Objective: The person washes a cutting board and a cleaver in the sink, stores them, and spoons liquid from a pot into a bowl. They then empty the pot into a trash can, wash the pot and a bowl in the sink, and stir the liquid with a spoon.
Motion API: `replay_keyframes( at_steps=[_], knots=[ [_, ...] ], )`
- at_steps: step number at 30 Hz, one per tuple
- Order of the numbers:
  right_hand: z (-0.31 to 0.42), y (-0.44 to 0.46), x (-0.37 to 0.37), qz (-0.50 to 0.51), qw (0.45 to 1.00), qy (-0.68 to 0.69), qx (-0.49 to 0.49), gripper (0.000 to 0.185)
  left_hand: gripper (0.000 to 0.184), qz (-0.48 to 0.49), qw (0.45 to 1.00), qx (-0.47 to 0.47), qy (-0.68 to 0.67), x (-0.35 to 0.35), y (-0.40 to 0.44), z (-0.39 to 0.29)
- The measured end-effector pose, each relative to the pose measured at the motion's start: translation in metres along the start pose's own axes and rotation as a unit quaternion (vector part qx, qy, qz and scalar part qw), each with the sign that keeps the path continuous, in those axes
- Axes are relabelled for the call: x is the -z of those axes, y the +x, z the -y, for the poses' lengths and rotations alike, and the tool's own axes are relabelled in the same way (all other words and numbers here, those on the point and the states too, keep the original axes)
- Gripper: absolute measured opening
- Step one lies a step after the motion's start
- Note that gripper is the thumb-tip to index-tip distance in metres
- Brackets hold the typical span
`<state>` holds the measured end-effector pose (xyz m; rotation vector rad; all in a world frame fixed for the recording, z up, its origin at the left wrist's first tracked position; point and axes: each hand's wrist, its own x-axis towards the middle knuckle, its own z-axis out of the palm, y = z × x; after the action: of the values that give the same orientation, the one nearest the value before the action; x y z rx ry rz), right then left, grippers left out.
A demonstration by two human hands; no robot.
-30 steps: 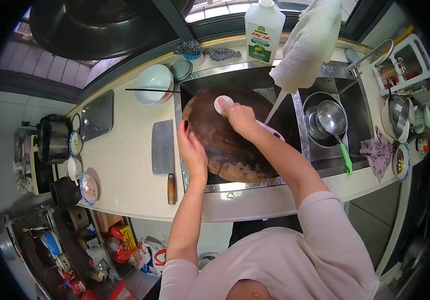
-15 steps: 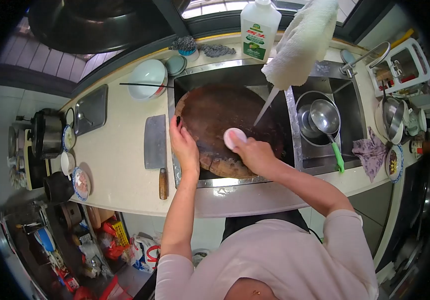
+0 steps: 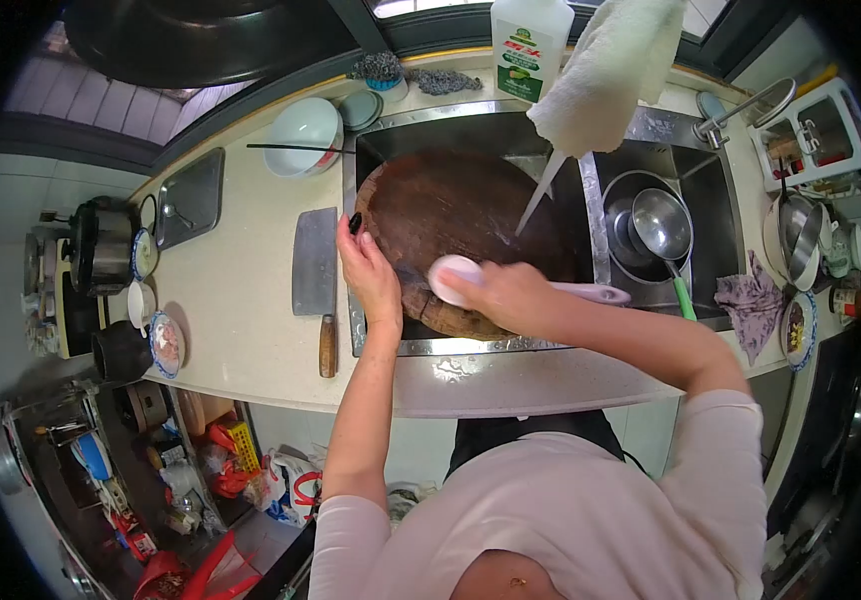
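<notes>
A thick round wooden chopping board (image 3: 451,205), dark and wet, lies tilted in the large sink. My left hand (image 3: 369,275) grips its left rim, with a small black spot at the fingertips. Near the board's front edge, my right hand (image 3: 511,295) is closed around a scrub brush (image 3: 591,292) with a lilac handle and a pale round head. The brush's bristles are hidden beneath the head. A thin stream of water (image 3: 539,195) runs onto the board from under a white cloth (image 3: 606,85). Left of the sink lies a cleaver (image 3: 314,265) with a wooden handle.
A green-handled ladle (image 3: 661,225) rests in a metal bowl in the small right sink. A white bowl (image 3: 303,130) with chopsticks across it and a white bottle (image 3: 531,50) stand behind. A metal tray (image 3: 191,200) sits at the left, a purple rag (image 3: 751,300) at the right.
My right hand and the brush have moved left and turned, so the lilac handle now shows. My left hand stays on the board's rim. The whole view has shifted slightly.
</notes>
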<state>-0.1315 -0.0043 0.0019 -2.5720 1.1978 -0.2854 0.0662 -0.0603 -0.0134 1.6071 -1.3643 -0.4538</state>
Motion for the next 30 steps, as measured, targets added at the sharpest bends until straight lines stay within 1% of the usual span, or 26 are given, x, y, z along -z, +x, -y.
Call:
replay_keyframes(
  at_steps=[1, 4, 5, 6, 7, 8, 9, 10, 11, 14, 16, 17, 19, 20, 22, 23, 24, 26, 29, 30],
  knots=[
    [-0.007, -0.017, 0.007, 0.062, 0.998, 0.031, -0.010, 0.050, 0.035, 0.001, 1.000, 0.000, -0.002, 0.001, 0.000, -0.003],
    [-0.023, -0.035, 0.014, 0.092, 0.996, 0.010, -0.002, 0.050, 0.035, 0.001, 1.000, -0.002, -0.021, -0.001, 0.005, -0.001],
    [-0.015, -0.026, 0.011, 0.076, 0.997, 0.016, -0.032, 0.049, 0.035, 0.003, 1.000, 0.000, -0.029, -0.001, 0.004, 0.001],
    [-0.017, -0.012, -0.004, 0.005, 1.000, -0.024, -0.016, 0.047, 0.035, 0.002, 1.000, 0.002, -0.026, 0.000, 0.002, 0.001],
    [-0.020, 0.012, -0.014, -0.080, 0.997, -0.014, -0.008, 0.045, 0.035, 0.002, 1.000, 0.003, -0.024, 0.001, 0.002, -0.001],
    [-0.024, 0.039, -0.017, -0.119, 0.992, -0.034, 0.000, 0.043, 0.035, -0.001, 1.000, 0.000, -0.024, 0.000, 0.004, -0.004],
    [-0.029, 0.065, -0.030, -0.201, 0.978, -0.045, 0.017, 0.042, 0.035, 0.001, 1.000, -0.001, -0.024, 0.000, 0.005, -0.003],
    [-0.029, 0.093, -0.036, -0.176, 0.982, -0.061, -0.025, 0.042, 0.035, 0.004, 1.000, -0.003, -0.023, 0.000, 0.004, 0.000],
    [-0.032, 0.114, -0.041, -0.182, 0.980, -0.063, -0.046, 0.041, 0.035, 0.007, 1.000, -0.005, -0.023, 0.000, 0.005, 0.001],
    [-0.020, 0.120, -0.041, -0.174, 0.976, -0.056, -0.120, 0.039, 0.037, 0.023, 0.999, 0.001, 0.033, 0.003, 0.002, -0.007],
    [-0.015, 0.083, -0.038, -0.158, 0.980, -0.037, -0.114, 0.043, 0.039, 0.043, 0.996, -0.042, 0.066, 0.000, 0.003, -0.001],
    [-0.015, 0.058, -0.033, -0.145, 0.984, -0.005, -0.099, 0.047, 0.040, 0.053, 0.993, -0.062, 0.084, 0.000, 0.002, 0.001],
    [-0.022, 0.010, -0.030, -0.066, 0.990, 0.025, -0.119, 0.050, 0.043, 0.083, 0.987, -0.052, 0.126, 0.005, 0.001, -0.013],
    [-0.024, -0.001, -0.025, -0.039, 0.991, 0.001, -0.128, 0.051, 0.044, 0.097, 0.983, -0.046, 0.146, 0.005, 0.003, -0.018],
    [-0.025, -0.012, -0.019, 0.018, 0.988, -0.039, -0.145, 0.052, 0.045, 0.099, 0.981, -0.078, 0.145, 0.001, 0.009, -0.014],
    [-0.033, -0.003, -0.035, -0.035, 0.991, -0.022, -0.127, 0.056, 0.045, 0.101, 0.979, -0.094, 0.147, 0.002, 0.009, -0.012],
    [-0.042, 0.017, -0.053, -0.093, 0.984, -0.041, -0.148, 0.056, 0.046, 0.110, 0.978, -0.091, 0.154, 0.004, 0.008, -0.012],
    [-0.070, 0.069, -0.069, -0.082, 0.964, -0.091, -0.238, 0.054, 0.046, 0.118, 0.975, -0.095, 0.164, 0.003, 0.011, -0.017],
    [-0.080, 0.091, -0.067, -0.082, 0.954, -0.107, -0.269, 0.049, 0.049, 0.136, 0.971, -0.097, 0.172, 0.005, 0.012, -0.018],
    [-0.077, 0.079, -0.068, -0.063, 0.959, -0.095, -0.258, 0.050, 0.050, 0.136, 0.968, -0.110, 0.180, 0.008, 0.008, -0.018]
  ],
)
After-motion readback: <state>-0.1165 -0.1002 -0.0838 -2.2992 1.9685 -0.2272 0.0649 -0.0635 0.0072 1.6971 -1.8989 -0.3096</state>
